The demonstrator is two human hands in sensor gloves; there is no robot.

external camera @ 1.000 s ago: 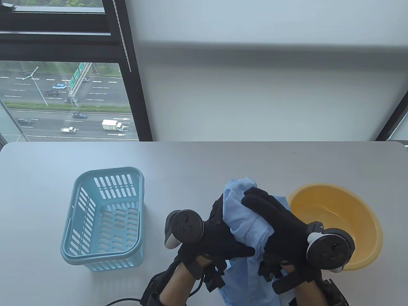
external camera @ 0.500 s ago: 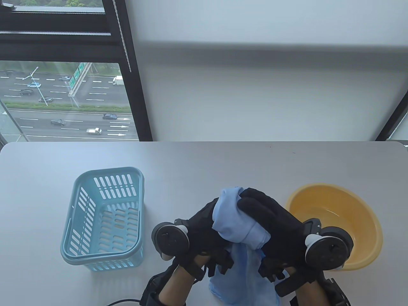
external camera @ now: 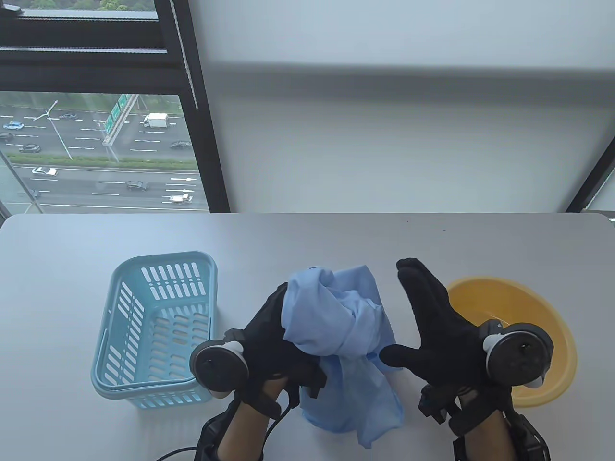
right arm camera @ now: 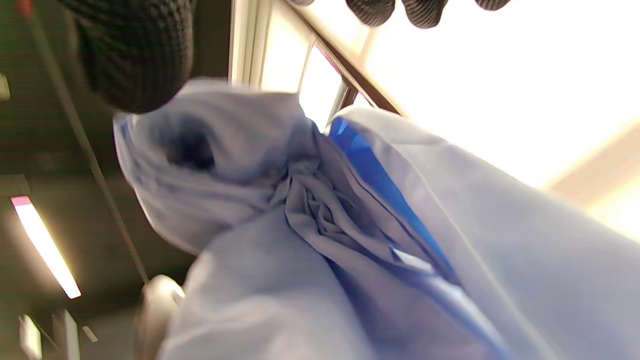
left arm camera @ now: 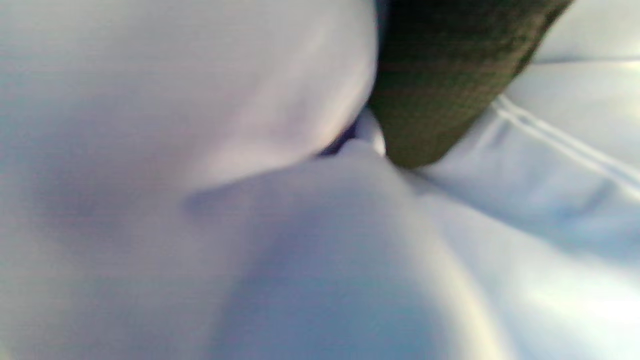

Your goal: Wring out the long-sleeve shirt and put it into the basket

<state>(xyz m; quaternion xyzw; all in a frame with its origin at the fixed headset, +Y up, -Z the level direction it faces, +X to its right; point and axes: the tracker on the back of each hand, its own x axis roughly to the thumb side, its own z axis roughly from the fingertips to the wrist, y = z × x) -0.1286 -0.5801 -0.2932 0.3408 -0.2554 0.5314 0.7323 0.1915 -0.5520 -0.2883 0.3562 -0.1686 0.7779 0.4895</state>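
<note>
Table view: shirt point(external camera: 336, 331), soft, limp, bunched lower centre; we judge mid-bundle best. Left grip point(external camera: 269, 336) clutches it; right grip point(external camera: 432, 326) spread, empty.

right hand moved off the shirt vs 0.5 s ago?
Yes. The right hand has opened and drawn right, toward the yellow bowl; the shirt now hangs from the left hand alone.

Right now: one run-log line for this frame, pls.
phase: wrung, pre-drop | left hand: grips shirt | right hand: open, beside shirt | basket: nothing inside | basin: right of hands
</note>
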